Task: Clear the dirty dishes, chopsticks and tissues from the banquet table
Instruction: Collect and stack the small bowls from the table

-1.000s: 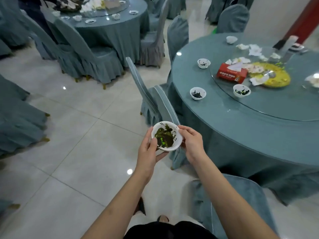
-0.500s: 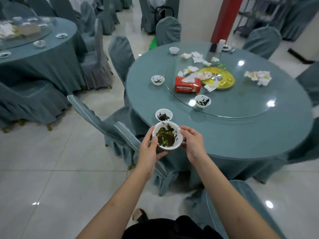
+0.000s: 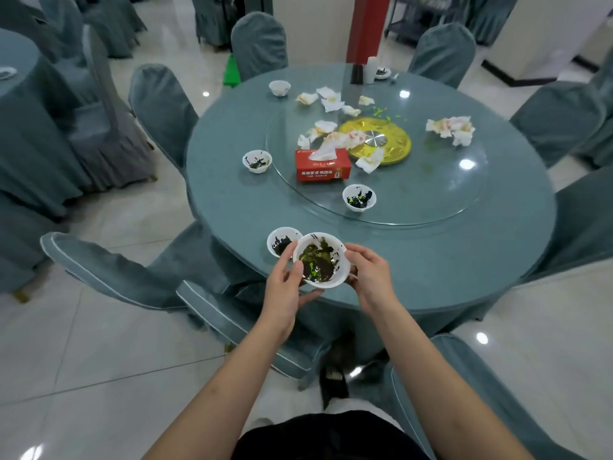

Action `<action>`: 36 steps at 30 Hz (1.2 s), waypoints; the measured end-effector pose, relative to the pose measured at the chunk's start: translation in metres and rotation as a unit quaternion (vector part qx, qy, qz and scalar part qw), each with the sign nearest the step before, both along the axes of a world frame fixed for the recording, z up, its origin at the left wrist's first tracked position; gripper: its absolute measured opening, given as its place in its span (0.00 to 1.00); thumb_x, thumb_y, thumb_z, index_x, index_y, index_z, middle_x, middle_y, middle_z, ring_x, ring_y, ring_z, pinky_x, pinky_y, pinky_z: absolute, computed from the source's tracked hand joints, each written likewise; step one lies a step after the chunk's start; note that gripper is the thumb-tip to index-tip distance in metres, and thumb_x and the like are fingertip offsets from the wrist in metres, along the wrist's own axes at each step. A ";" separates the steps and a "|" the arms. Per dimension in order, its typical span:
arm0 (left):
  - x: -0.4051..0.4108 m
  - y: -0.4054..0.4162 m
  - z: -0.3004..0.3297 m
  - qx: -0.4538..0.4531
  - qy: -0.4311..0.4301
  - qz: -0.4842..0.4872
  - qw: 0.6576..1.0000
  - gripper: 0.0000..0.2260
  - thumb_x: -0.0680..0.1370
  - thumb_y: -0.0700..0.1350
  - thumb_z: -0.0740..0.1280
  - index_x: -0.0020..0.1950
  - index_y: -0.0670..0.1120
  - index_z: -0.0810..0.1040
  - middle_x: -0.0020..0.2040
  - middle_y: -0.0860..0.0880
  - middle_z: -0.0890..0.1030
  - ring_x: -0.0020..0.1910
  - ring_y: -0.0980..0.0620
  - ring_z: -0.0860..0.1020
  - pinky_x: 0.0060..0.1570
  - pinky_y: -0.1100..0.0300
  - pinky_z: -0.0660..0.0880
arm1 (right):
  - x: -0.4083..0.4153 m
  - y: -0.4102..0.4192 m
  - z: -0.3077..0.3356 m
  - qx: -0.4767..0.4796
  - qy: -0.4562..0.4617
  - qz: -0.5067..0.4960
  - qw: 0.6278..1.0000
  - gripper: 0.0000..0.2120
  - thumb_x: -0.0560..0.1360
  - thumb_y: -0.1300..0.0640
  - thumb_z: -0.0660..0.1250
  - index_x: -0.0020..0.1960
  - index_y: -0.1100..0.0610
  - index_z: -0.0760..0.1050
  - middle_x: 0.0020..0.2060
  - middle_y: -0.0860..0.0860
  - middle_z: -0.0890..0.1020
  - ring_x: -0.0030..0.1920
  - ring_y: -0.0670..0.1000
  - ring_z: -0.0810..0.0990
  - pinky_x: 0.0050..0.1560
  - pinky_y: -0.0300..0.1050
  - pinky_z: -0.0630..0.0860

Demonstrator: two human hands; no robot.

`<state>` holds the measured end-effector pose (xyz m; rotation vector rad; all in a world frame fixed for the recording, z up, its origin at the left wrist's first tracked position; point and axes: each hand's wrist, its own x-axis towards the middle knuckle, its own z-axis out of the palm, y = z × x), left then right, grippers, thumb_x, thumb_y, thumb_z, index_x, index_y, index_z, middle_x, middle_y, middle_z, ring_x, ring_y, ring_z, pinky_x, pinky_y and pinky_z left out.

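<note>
— How many bowls?

— Five small white ones on the counter (image 3: 464,270), plus the dirty bowl (image 3: 321,259) held above its near edge. The left hand (image 3: 285,287) and right hand (image 3: 371,277) grip its rim, fingers (image 3: 356,252) curled round it.

— Nearest one?

— A soiled bowl (image 3: 281,241) just beside the held bowl, at the edge.

— Tissues?

— Crumpled tissues (image 3: 451,127) scattered over the glass turntable (image 3: 431,197); one red tissue box (image 3: 323,165).

— Room?

— Two chairs (image 3: 139,277) crowd the left.

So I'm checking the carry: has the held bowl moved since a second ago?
Yes. The held bowl has come toward the table, now beside the nearest bowl.
</note>
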<state>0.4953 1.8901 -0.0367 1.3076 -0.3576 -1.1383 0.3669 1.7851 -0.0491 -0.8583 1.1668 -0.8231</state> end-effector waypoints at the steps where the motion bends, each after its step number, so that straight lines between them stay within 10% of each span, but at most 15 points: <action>1: 0.002 -0.007 -0.002 0.004 0.004 0.002 1.000 0.17 0.86 0.45 0.62 0.73 0.61 0.74 0.67 0.49 0.76 0.66 0.48 0.78 0.50 0.48 0.84 | 0.002 -0.008 -0.003 0.003 0.001 0.002 1.000 0.07 0.80 0.63 0.67 0.55 0.59 0.83 0.48 0.58 0.86 0.43 0.53 0.85 0.38 0.43 0.80; 11: 0.022 -0.106 -0.019 0.035 0.026 0.076 0.996 0.17 0.85 0.43 0.63 0.72 0.59 0.75 0.67 0.49 0.74 0.66 0.48 0.76 0.49 0.48 0.84 | 0.030 -0.132 -0.032 0.038 0.001 0.065 0.997 0.07 0.79 0.61 0.68 0.55 0.61 0.81 0.43 0.55 0.86 0.38 0.51 0.83 0.40 0.48 0.80; 25: 0.025 -0.179 -0.057 0.084 0.058 0.173 0.980 0.17 0.86 0.43 0.62 0.73 0.58 0.74 0.70 0.50 0.73 0.68 0.49 0.76 0.50 0.48 0.83 | 0.023 -0.303 -0.146 0.174 0.073 -0.115 0.975 0.08 0.79 0.61 0.71 0.48 0.60 0.71 0.33 0.55 0.75 0.28 0.52 0.73 0.31 0.45 0.76; 36: 0.025 -0.194 -0.064 0.090 0.053 0.196 0.975 0.17 0.86 0.42 0.61 0.70 0.58 0.76 0.67 0.52 0.77 0.65 0.50 0.78 0.51 0.46 0.83 | 0.032 -0.337 -0.175 0.166 0.063 -0.126 0.976 0.04 0.80 0.65 0.69 0.53 0.62 0.74 0.51 0.61 0.81 0.37 0.52 0.81 0.41 0.44 0.82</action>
